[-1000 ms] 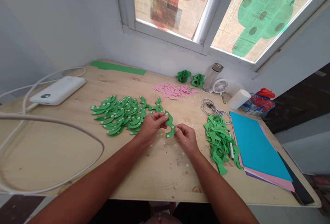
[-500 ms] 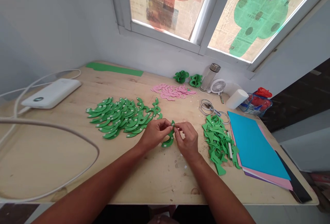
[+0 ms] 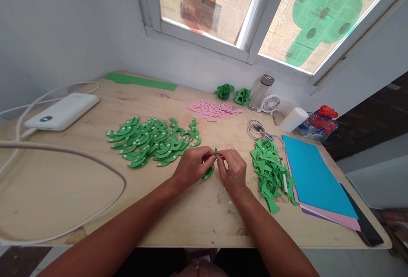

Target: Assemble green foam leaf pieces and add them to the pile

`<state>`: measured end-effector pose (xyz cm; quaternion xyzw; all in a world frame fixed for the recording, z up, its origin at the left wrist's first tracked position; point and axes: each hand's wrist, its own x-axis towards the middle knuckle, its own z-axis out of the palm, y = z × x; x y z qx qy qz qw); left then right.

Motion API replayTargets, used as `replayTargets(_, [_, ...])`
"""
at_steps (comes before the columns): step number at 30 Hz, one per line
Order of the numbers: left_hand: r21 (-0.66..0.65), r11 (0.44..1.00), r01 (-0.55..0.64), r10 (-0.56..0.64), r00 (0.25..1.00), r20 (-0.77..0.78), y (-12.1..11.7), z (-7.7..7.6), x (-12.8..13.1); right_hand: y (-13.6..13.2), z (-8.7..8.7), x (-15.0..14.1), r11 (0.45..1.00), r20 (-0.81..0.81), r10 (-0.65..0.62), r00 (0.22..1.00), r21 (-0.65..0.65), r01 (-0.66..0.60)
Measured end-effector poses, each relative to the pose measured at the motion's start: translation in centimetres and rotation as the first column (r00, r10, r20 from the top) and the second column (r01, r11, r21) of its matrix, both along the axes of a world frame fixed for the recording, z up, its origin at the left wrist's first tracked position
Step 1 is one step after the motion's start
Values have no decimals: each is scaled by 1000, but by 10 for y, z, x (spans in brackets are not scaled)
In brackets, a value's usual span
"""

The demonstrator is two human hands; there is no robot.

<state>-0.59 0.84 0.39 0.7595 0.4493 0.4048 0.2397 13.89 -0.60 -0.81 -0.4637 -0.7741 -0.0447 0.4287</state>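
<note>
A curved green paper cutout is pinched between my two hands, above the front middle of the table. My left hand grips it with thumb and finger, covering part of it. The fingertips of my right hand press at its upper end, close against the left fingertips. To the left lies a spread of similar curved green cutouts, many with small white squares at their ends. Green paper scraps are heaped to the right, with a white pen among them.
Pink cutouts and two green paper balls are near the wall. Tape rolls, a bottle, a small fan and coloured sheets stand or lie right. A power bank and a looping cable are left.
The held cutout has turned and less of it shows below my left hand. Both hands stay close together. The whole view has shifted slightly.
</note>
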Motion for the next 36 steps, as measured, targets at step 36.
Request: replayTargets(36, [-19, 1000, 10, -10, 1000, 6, 0, 1, 0, 1, 3, 4, 998, -46, 33, 998, -50, -35])
